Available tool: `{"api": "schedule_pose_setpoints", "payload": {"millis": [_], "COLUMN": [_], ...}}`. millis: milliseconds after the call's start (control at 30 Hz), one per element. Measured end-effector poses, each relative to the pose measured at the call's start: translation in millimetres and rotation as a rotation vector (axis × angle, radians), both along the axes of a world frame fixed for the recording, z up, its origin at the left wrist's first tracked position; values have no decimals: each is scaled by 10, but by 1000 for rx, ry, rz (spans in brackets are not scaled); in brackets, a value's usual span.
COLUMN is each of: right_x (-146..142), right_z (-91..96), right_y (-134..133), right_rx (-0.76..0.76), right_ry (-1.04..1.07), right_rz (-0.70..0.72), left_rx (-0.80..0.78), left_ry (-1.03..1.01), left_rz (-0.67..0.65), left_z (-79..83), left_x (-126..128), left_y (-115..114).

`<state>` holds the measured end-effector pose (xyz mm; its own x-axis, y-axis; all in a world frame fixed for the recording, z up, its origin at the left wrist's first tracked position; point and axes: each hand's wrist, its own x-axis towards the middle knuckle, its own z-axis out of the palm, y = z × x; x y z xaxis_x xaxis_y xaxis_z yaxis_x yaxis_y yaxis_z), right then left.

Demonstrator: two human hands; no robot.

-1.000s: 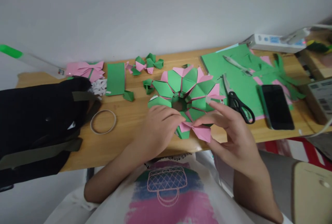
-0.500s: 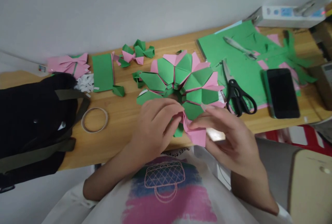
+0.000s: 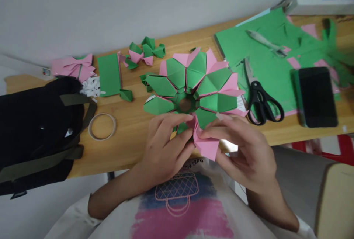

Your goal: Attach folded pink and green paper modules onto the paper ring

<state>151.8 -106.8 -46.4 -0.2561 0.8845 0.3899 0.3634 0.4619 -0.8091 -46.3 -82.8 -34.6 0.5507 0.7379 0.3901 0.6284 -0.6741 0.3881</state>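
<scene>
A ring-shaped paper flower [image 3: 196, 73] of folded green and pink petals lies on the wooden table, its middle open. At its near edge, my left hand [image 3: 168, 143] pinches a folded pink paper piece [image 3: 207, 146] between thumb and fingers. My right hand [image 3: 246, 146] grips the same piece from the other side, its index finger and thumb on the paper. One pink flap sticks out toward my body between the hands. My fingers hide where the piece meets the green petals.
Scissors [image 3: 261, 99], a phone [image 3: 317, 97] and a cutter knife [image 3: 265, 42] lie right, on and beside green paper [image 3: 240, 43]. Left are a tape ring [image 3: 101, 126], a black bag [image 3: 38, 128] and a green paper stack [image 3: 108, 75]. Small folded pieces [image 3: 149, 49] sit behind.
The camera view has shifted slightly, moving the right-side things outward. My left hand has drawn down a little, uncovering more of the flower's centre. Both hands keep hold of the pink piece.
</scene>
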Motion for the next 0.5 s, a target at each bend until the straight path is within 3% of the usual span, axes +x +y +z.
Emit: {"api": "schedule_pose_setpoints", "payload": {"millis": [500], "right_x": [15], "right_z": [-17], "right_y": [13], "right_rx": [79], "right_ry": [-47], "right_rz": [-11], "left_rx": [-11], "left_ry": [-93], "left_rz": [6], "left_z": [-40], "left_x": [31], "left_y": [19]}}
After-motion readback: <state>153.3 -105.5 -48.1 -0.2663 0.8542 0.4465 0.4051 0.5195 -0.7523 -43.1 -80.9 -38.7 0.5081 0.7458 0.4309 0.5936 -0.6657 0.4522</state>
